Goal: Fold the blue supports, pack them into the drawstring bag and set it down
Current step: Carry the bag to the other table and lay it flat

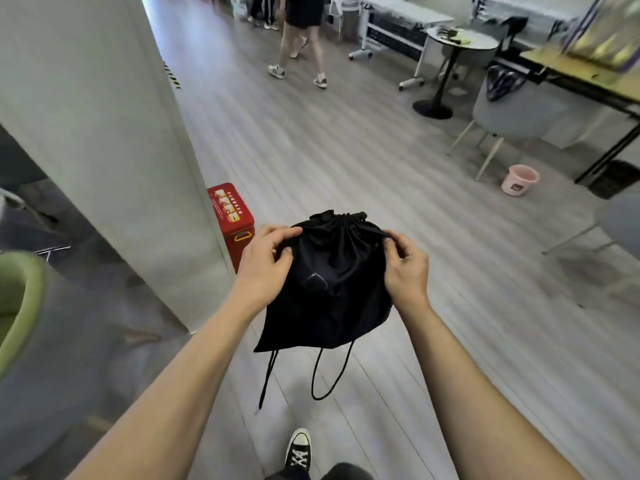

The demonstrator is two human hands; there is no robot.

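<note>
A black drawstring bag (332, 289) hangs in the air in front of me, above the grey floor. Its mouth at the top is gathered tight. My left hand (266, 261) pinches the bag's upper left side near the gathered mouth. On the upper right side, my right hand (403, 265) pinches the fabric. Two black cord loops (325, 375) dangle below the bag. No blue supports are visible; the bag's contents are hidden.
A white pillar (104, 116) stands at left with a red box (233, 220) at its foot. A green-edged chair (20, 306) is at the near left. Tables, a chair (512, 112) and a pink bucket (519, 180) stand at right. A person (301, 36) walks ahead.
</note>
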